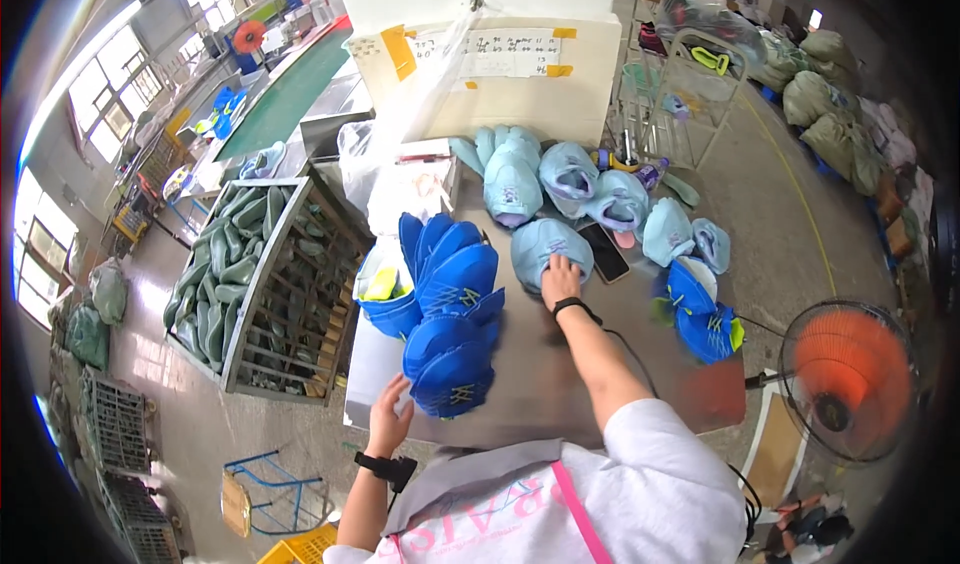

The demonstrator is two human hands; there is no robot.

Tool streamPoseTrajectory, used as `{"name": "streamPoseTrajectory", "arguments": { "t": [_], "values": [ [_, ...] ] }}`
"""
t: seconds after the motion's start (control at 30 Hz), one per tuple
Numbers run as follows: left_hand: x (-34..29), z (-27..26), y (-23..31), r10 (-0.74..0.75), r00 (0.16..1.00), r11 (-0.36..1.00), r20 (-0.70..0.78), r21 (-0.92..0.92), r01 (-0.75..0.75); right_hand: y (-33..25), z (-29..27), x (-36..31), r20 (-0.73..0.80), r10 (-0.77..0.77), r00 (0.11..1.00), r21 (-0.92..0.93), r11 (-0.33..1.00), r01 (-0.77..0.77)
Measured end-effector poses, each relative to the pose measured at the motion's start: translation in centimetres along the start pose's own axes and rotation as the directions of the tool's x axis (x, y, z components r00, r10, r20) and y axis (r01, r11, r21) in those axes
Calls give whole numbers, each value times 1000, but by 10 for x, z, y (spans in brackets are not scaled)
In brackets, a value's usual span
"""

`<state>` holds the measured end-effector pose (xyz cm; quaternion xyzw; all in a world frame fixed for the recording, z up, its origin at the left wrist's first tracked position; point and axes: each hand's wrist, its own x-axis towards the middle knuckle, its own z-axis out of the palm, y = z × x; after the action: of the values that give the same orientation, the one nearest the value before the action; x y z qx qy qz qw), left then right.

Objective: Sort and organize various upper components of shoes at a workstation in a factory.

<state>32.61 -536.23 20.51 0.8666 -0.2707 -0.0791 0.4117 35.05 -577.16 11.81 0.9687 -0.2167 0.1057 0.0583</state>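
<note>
My right hand (563, 277) reaches across the metal table and grips a light blue shoe upper (541, 243) at its laced front; the fingertips are partly hidden. My left hand (391, 414) is open, fingers apart, at the table's near left edge, beside a stacked row of bright blue shoe uppers (455, 349) with yellow-green laces. I cannot tell whether it touches them. Several more light blue uppers (513, 184) stand at the back of the table. A black phone (605, 253) lies just right of the gripped upper. On the right are blue uppers (704, 324) with yellow-green parts.
Left of the table (560, 384) stands a metal-barred crate (290, 294) full of grey-green shoe lasts (225, 254). An orange fan (845, 369) is close on the right. A white panel (480, 84) rises behind the table. A blue-framed stool (275, 494) stands at lower left.
</note>
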Motion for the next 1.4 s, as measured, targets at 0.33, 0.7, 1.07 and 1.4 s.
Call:
{"name": "streamPoseTrajectory", "arguments": {
  "t": [0.33,0.7,1.07,1.4],
  "values": [
    [49,1,123,492,867,859,78,-207,-469,76,-117,-124,428,94,899,612,-762,-212],
    [61,40,216,768,629,636,117,-28,-771,46,-160,-194,217,68,974,608,-790,-80],
    [120,24,170,242,970,-129,-11,-991,21,58,-169,-205,-43,157,987,626,-765,149],
    [112,74,125,356,921,282,156,-958,53,14,-256,-157,-451,-35,892,612,715,338]
  ]
}}
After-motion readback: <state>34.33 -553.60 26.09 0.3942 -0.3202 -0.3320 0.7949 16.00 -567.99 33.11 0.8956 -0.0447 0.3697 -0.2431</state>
